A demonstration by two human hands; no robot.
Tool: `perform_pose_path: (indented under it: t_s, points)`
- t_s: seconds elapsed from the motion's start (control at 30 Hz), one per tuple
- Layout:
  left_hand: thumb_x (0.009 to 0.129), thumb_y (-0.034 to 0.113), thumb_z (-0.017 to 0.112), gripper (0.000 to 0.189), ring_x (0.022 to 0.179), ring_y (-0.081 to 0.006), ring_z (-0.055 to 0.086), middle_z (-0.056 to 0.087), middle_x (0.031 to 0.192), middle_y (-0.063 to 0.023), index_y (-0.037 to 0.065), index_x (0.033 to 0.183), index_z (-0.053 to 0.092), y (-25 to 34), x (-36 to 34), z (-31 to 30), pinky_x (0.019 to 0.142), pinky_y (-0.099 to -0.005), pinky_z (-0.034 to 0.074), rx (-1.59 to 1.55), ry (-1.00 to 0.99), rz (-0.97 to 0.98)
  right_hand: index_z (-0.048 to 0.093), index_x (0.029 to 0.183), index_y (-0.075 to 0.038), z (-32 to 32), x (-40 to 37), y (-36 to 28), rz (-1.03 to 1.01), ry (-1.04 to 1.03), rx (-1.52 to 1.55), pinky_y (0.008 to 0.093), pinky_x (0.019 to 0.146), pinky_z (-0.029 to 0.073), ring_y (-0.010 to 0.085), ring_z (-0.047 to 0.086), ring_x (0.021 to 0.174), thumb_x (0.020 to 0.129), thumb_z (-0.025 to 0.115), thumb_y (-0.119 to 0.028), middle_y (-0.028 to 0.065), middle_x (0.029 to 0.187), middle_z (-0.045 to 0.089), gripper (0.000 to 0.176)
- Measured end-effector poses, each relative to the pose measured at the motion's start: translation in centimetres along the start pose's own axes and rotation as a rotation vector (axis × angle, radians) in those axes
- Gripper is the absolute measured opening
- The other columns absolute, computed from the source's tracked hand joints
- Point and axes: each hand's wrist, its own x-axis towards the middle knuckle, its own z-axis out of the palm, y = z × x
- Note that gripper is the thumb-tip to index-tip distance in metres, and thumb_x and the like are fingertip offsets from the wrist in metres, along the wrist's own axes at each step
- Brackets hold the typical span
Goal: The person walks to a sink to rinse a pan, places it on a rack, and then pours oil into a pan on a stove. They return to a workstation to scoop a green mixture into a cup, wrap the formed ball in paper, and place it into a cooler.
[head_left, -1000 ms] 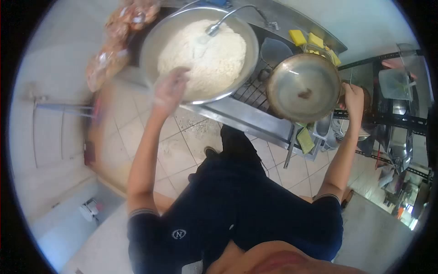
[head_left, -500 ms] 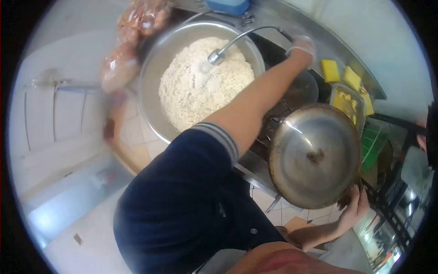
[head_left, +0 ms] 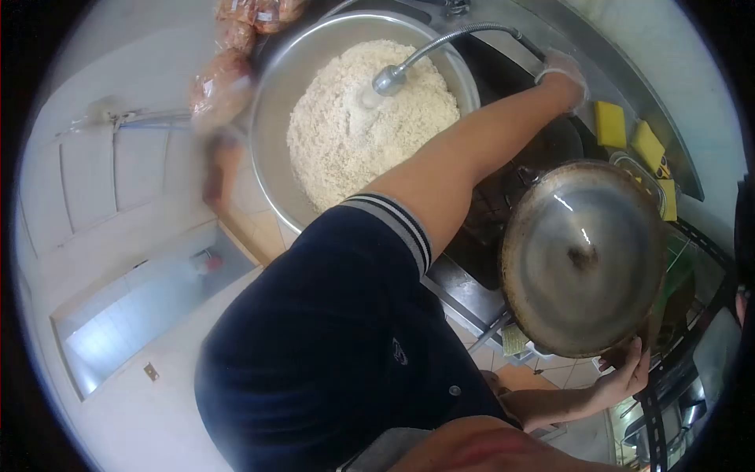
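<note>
A large metal bowl holds a mound of white, rice-like grains. The nozzle of a flexible metal hose hangs over them, with a pale stream below it. My left hand, in a clear plastic glove, is closed around the hose's dark end at the upper right. At the lower right, my bare right hand grips the lower edge of a round, worn metal pan, tilted to show its broad face; part of the grip is hidden behind it.
Yellow blocks and a clear container sit along the right counter. Plastic-wrapped packages are left of the bowl. A dark stove surface lies between bowl and pan. A black perforated rack stands lower right.
The view has shifted, so the bowl, pan and both hands appear farther right. My left hand is still at the hose and my right hand still at the pan.
</note>
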Motion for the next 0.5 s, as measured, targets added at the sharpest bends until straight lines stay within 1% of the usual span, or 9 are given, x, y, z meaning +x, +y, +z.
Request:
perform_pose_path:
  t_s: [0.03,0.1,0.2,0.23,0.3,0.33,0.4,0.47,0.5]
  points:
    - [0.084,0.021,0.057,0.034,0.114,-0.032,0.058,0.062,0.122,-0.0118,0.01,0.114,0.067,0.0,1.3,1.3,0.094,-0.0577,0.04,-0.004,-0.003,0.005,0.065,0.093,0.001,0.1,-0.2,-0.1,-0.001,0.053,-0.002,0.0208,0.035,0.027,0.0044,0.038,0.041,0.091,0.059,-0.022,-0.0009,0.059,0.053,0.023]
    - [0.082,0.02,0.06,0.034,0.111,-0.0337,0.059,0.063,0.12,-0.0124,0.009,0.114,0.067,-0.4,5.5,5.2,0.091,-0.0597,0.042,-0.208,0.093,-0.037,0.065,0.093,0.001,-0.2,-0.9,0.2,0.018,0.088,-0.001,0.0208,0.034,0.027,0.0044,0.039,0.042,0.091,0.06,-0.022,-0.0005,0.059,0.054,0.023]
    - [0.08,0.019,0.062,0.034,0.108,-0.0336,0.061,0.064,0.117,-0.012,0.009,0.113,0.067,-2.2,8.3,5.1,0.085,-0.0571,0.047,-0.269,0.044,-0.044,0.064,0.094,0.0,-1.1,-1.7,-0.2,0.037,0.132,0.02,0.0208,0.034,0.027,0.0046,0.04,0.043,0.09,0.06,-0.023,0.0003,0.061,0.054,0.024]
    - [0.08,0.019,0.062,0.034,0.108,-0.0336,0.061,0.064,0.117,-0.012,0.009,0.113,0.067,-2.4,8.4,4.8,0.085,-0.0571,0.047,-0.27,0.071,-0.048,0.064,0.094,0.0,-1.2,-2.1,-0.2,0.062,0.141,0.04,0.0209,0.033,0.027,0.0047,0.04,0.043,0.09,0.06,-0.023,0.0005,0.061,0.054,0.024]
    - [0.079,0.019,0.062,0.032,0.104,-0.0333,0.063,0.066,0.113,-0.0137,0.009,0.108,0.069,-2.6,6.4,3.3,0.081,-0.0546,0.05,-0.281,0.183,-0.095,0.064,0.095,0.0,-1.6,-3.0,-0.6,0.043,0.122,0.012,0.0212,0.034,0.027,0.0052,0.039,0.043,0.091,0.059,-0.023,0.0006,0.06,0.053,0.024]
    - [0.079,0.019,0.062,0.032,0.104,-0.0333,0.063,0.066,0.113,-0.0137,0.009,0.108,0.069,-2.7,5.7,2.5,0.081,-0.0546,0.05,-0.283,0.191,-0.088,0.064,0.094,0.001,-1.7,-3.4,-0.9,0.023,0.11,-0.018,0.0217,0.035,0.028,0.0057,0.039,0.043,0.091,0.059,-0.023,0.0004,0.059,0.052,0.024]
    - [0.082,0.019,0.055,0.028,0.094,-0.0327,0.066,0.067,0.103,-0.0177,0.005,0.101,0.069,-3.8,-2.1,-3.5,0.079,-0.0434,0.052,-0.003,0.278,0.184,0.064,0.093,0.001,-1.4,-4.9,-2.0,0.017,0.13,-0.046,0.023,0.037,0.028,0.0066,0.038,0.042,0.091,0.057,-0.022,-0.0004,0.055,0.046,0.024]
    - [0.08,0.018,0.056,0.03,0.085,-0.0347,0.065,0.068,0.094,-0.0174,0.003,0.104,0.066,-5.3,-6.8,-6.6,0.076,-0.0417,0.052,-0.06,0.341,0.252,0.064,0.09,0.001,-1.3,-6.3,-2.6,0.007,0.148,-0.05,0.0232,0.037,0.028,0.0067,0.038,0.042,0.09,0.058,-0.021,-0.0004,0.054,0.045,0.023]
    - [0.083,0.022,0.054,0.028,0.089,-0.0328,0.065,0.067,0.098,-0.0165,0.005,0.101,0.066,-6.7,-9.0,-6.9,0.078,-0.0414,0.052,-0.187,0.408,0.29,0.063,0.087,0.001,-1.5,-6.9,-2.6,-0.02,0.169,-0.054,0.0234,0.037,0.027,0.0068,0.037,0.042,0.09,0.058,-0.021,-0.0005,0.053,0.044,0.022]
